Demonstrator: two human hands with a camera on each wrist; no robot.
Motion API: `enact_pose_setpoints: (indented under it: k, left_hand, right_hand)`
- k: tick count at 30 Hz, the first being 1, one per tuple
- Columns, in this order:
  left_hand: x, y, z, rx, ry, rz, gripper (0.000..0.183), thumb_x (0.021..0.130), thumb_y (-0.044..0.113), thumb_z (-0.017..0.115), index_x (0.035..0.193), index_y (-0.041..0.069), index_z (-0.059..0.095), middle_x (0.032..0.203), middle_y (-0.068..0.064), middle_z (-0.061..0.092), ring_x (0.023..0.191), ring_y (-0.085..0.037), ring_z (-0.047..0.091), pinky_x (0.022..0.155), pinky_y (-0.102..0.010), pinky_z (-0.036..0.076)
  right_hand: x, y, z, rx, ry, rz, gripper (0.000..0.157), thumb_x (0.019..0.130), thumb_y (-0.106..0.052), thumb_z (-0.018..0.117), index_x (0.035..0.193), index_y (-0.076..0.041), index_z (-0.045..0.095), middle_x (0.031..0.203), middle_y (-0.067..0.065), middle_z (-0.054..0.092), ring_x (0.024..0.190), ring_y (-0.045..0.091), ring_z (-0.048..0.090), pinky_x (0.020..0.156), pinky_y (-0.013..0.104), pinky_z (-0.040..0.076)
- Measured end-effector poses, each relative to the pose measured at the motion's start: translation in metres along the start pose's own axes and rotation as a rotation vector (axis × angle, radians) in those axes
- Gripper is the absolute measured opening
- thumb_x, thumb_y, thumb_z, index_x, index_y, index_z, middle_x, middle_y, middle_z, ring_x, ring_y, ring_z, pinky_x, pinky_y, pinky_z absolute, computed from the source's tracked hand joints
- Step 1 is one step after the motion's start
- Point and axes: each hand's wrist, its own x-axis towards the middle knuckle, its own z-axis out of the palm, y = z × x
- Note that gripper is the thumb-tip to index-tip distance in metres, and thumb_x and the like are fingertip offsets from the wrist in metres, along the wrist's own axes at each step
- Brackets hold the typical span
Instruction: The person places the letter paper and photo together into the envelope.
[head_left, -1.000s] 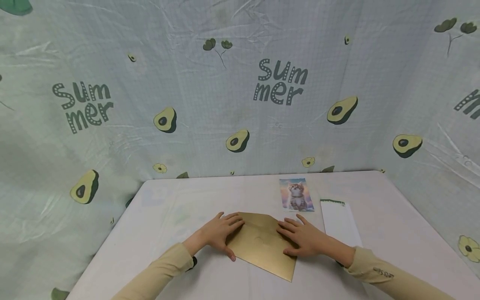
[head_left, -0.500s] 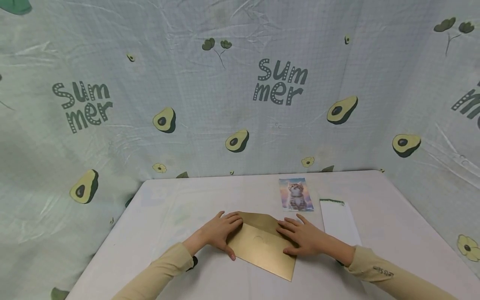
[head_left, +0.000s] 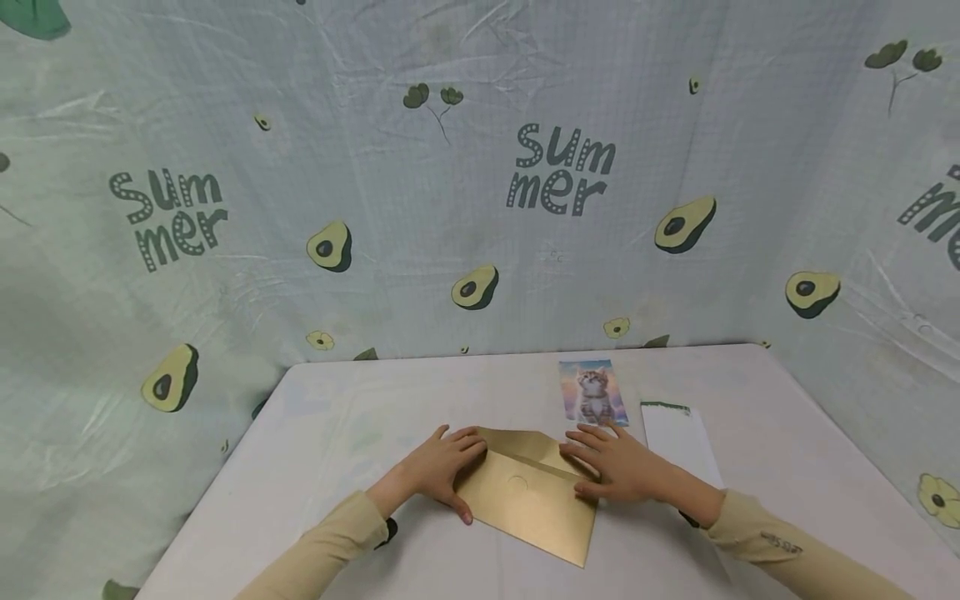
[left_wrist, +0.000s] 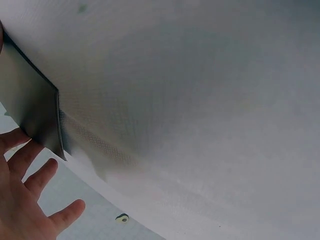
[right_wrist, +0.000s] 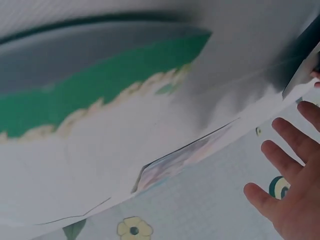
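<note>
A gold envelope (head_left: 529, 503) lies in the middle in the head view, its flap (head_left: 517, 441) raised along the far side and a semicircular notch on its front. My left hand (head_left: 442, 471) holds the left end, thumb at the near edge and fingers at the far edge. In the left wrist view, the fingers (left_wrist: 42, 177) are spread, and some touch the envelope's edge (left_wrist: 35, 95). My right hand (head_left: 622, 467) touches the right end with fingers extended. Spread fingers (right_wrist: 282, 155) show in the right wrist view.
A kitten picture card (head_left: 592, 390) lies behind the envelope. To the right is a white sheet with a green top border (head_left: 678, 437), partly behind my right forearm. The white table (head_left: 375, 400) ends against an avocado-print cloth (head_left: 420, 183).
The envelope's flap has lifted away from the front and now stands apart along the fold. My right hand has shifted slightly right. My left hand stays at its place.
</note>
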Motion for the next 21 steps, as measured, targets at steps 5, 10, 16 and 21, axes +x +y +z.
enact_pose_setpoints:
  k: [5, 10, 16, 21]
  left_hand:
    - [-0.001, -0.001, 0.001, 0.0, 0.0, -0.006, 0.106, 0.053, 0.075, 0.062, 0.135, 0.011, 0.037, 0.136, -0.004, 0.043, 0.131, -0.025, 0.032, 0.097, -0.056, 0.031]
    - [-0.001, -0.001, 0.001, -0.016, 0.0, 0.0, 0.106, 0.054, 0.075, 0.062, 0.135, 0.01, 0.037, 0.136, -0.004, 0.043, 0.131, -0.026, 0.033, 0.097, -0.057, 0.031]
    - [-0.001, 0.001, 0.001, -0.016, 0.005, -0.001, 0.105, 0.054, 0.075, 0.061, 0.134, 0.011, 0.038, 0.136, -0.004, 0.044, 0.13, -0.025, 0.033, 0.096, -0.057, 0.032]
    - [-0.001, 0.002, 0.001, -0.007, 0.001, -0.01, 0.106, 0.053, 0.076, 0.061, 0.134, 0.012, 0.038, 0.136, -0.003, 0.043, 0.131, -0.025, 0.033, 0.097, -0.056, 0.031]
  right_hand:
    - [-0.002, 0.008, 0.001, -0.044, 0.037, 0.019, 0.059, 0.087, -0.052, 0.045, 0.134, -0.016, 0.041, 0.137, 0.008, 0.042, 0.128, 0.031, 0.037, 0.099, 0.057, 0.027]
    - [-0.009, 0.021, 0.004, -0.089, 0.109, 0.031, 0.057, 0.087, -0.051, 0.045, 0.132, -0.016, 0.044, 0.134, 0.008, 0.045, 0.123, 0.029, 0.042, 0.098, 0.056, 0.028]
    - [-0.018, 0.043, 0.006, -0.123, 0.201, 0.051, 0.051, 0.085, -0.043, 0.053, 0.126, -0.012, 0.049, 0.126, 0.009, 0.051, 0.117, 0.03, 0.047, 0.095, 0.054, 0.032]
    - [-0.02, 0.062, 0.006, -0.155, 0.242, 0.101, 0.047, 0.082, -0.036, 0.061, 0.12, -0.01, 0.053, 0.121, 0.012, 0.054, 0.113, 0.031, 0.049, 0.09, 0.054, 0.036]
